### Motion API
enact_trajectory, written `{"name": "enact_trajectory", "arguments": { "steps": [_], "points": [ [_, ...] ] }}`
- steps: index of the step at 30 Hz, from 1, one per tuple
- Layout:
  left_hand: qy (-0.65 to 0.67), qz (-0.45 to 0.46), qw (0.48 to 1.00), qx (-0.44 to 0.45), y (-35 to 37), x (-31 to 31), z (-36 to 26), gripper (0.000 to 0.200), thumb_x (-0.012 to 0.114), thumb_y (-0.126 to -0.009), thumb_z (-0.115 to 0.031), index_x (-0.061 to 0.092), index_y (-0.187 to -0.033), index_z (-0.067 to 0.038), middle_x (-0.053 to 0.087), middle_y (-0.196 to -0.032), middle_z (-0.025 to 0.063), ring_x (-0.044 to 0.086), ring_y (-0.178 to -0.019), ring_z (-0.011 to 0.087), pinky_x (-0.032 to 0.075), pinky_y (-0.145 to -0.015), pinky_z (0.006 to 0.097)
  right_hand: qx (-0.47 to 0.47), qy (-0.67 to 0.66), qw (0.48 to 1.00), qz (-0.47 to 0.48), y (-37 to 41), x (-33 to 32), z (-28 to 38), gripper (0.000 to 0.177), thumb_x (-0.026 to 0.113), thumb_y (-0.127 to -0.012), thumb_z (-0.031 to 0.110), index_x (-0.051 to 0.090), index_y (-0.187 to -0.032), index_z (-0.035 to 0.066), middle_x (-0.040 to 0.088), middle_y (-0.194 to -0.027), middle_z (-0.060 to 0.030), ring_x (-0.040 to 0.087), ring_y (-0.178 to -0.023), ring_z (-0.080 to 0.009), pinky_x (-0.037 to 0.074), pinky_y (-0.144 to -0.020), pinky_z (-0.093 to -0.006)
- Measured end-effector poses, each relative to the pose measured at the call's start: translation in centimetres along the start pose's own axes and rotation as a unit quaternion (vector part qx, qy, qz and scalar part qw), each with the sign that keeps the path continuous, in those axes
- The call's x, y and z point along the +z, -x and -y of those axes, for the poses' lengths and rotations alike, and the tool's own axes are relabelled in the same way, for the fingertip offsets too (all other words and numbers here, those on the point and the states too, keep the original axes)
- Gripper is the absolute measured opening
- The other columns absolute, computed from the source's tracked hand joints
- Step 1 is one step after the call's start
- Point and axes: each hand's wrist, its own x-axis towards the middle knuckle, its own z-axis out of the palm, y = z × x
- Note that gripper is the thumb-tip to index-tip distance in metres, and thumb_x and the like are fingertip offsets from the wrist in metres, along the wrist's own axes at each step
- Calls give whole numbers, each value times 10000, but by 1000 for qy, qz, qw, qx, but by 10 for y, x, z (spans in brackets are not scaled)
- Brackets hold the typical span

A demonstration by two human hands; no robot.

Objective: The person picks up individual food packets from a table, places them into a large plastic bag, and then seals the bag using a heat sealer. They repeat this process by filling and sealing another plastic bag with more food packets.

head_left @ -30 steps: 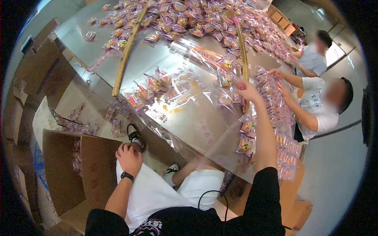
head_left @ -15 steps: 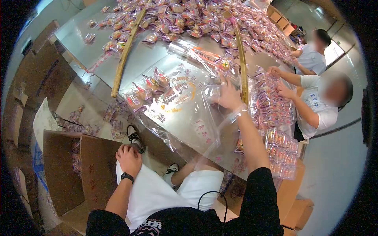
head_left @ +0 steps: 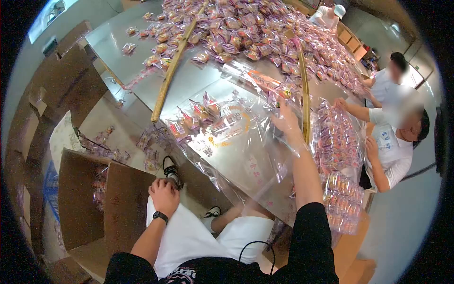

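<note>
A large clear printed plastic bag [head_left: 265,156] lies spread over the metal table in front of me. My right hand [head_left: 286,120] reaches into the film with its fingers stretched out, and the plastic drapes round its wrist. A short row of wrapped snack packets [head_left: 193,116] lies at the bag's left part. Just beyond my right fingertips is a clear roll of film with an orange printed strip [head_left: 264,80]. My left hand [head_left: 163,195] rests on my knee, fingers spread and holding nothing.
Wooden strips [head_left: 177,66] [head_left: 304,90] flank the bag. A big heap of wrapped packets [head_left: 236,31] covers the far table. Packed bags of packets [head_left: 338,137] lie at right, beside co-workers in white shirts [head_left: 395,158]. An open carton [head_left: 106,199] stands at lower left.
The whole view has shifted, so the table appears farther right and lower. My right hand's fingers have drawn closer together. The nearest co-worker has lowered one hand from the packed bags.
</note>
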Motion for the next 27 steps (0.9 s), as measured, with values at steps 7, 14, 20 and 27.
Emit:
{"name": "enact_trajectory", "arguments": {
  "steps": [7, 14, 20, 27],
  "points": [
    [-4, 0, 1000, 0, -3, -6, 0, 260, 663, -812, -250, 730, -975, -59, 608, -1230, 117, 435, -1328, 337, 310, -1099, 566, 30, -23, 998, -59, 5, 5, 9, 856, 725, -854, 380, 287, -1565, 190, 497, -1347, -322, 568, -1178, -525, 491, -970, -551],
    [-19, -21, 999, 16, -7, 2, -1, 292, 672, -799, -246, 720, -1014, -53, 599, -1209, 130, 450, -1289, 347, 328, -1065, 558, -39, -115, 982, -141, -6, 4, 1, 637, 708, -889, 251, 447, -1450, 100, 568, -1249, -277, 564, -1183, -455, 478, -984, -528],
    [-25, -32, 999, 8, -7, 4, -6, 240, 680, -796, -233, 713, -973, -74, 598, -1190, 115, 457, -1273, 335, 330, -1066, 556, -67, -158, 953, -248, 31, -62, -12, 515, 696, -918, 176, 509, -1390, 87, 607, -1273, -200, 601, -1149, -346, 470, -972, -441],
    [171, -105, 979, -40, -9, -15, -12, 121, 686, -854, -141, 694, -950, -68, 643, -1022, 108, 574, -1083, 297, 431, -977, 462, -86, -303, 905, -285, 157, -108, 22, 512, 737, -905, 176, 527, -1358, 59, 604, -1262, -142, 557, -1217, -272, 451, -989, -387]
  ]
}}
